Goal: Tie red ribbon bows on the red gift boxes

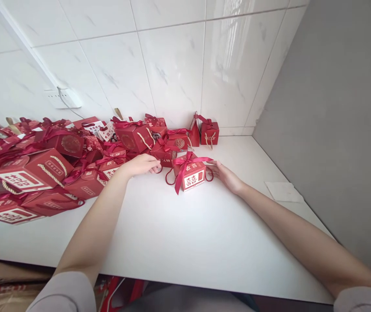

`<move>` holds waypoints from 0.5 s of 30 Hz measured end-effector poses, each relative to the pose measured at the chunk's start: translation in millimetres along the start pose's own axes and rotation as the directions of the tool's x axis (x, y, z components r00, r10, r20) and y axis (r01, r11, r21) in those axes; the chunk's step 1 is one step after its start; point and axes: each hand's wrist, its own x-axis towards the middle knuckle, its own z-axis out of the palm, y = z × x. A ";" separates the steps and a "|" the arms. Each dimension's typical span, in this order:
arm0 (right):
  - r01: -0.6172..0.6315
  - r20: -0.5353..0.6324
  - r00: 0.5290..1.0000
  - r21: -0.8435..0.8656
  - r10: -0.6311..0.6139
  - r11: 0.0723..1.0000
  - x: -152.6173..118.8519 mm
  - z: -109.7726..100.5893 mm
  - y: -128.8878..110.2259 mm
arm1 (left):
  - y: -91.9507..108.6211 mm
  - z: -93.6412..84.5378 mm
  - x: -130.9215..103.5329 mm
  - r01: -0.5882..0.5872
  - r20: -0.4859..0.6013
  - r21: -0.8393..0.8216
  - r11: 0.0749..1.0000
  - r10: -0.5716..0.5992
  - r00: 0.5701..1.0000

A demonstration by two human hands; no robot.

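A red gift box (194,177) with white panels, a red ribbon bow and red cord handles stands upright on the white table (185,234). My right hand (226,177) lies at its right side, fingers stretched out and partly hidden behind the box and its cord. To the left of this box, my left hand (144,164) has its fingers curled together at a small red cord loop (160,169). Just behind that hand sits another red gift box (163,155), tied with ribbon.
A large pile of red gift boxes (29,171) fills the left of the table, some with cream rope handles. A red box (209,132) stands against the tiled wall (172,65). White paper (284,191) lies at the right, beside a grey panel (335,108). A wall socket (62,99) has a cable.
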 end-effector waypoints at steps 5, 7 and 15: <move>-0.129 0.419 0.899 -0.024 0.127 0.991 -17.1 20.2 -6.0 | 28.7 10.9 -25.6 -0.022 -0.055 0.099 0.995 0.028 0.998; -0.163 0.419 0.892 -0.054 0.171 0.985 -19.3 22.6 -5.6 | 37.6 13.4 -34.6 -0.024 -0.102 0.154 0.988 0.040 0.994; -0.206 0.262 0.945 0.013 0.195 0.979 -10.6 12.8 -0.3 | 75.4 28.1 -65.1 -0.244 0.320 0.663 0.708 0.026 0.947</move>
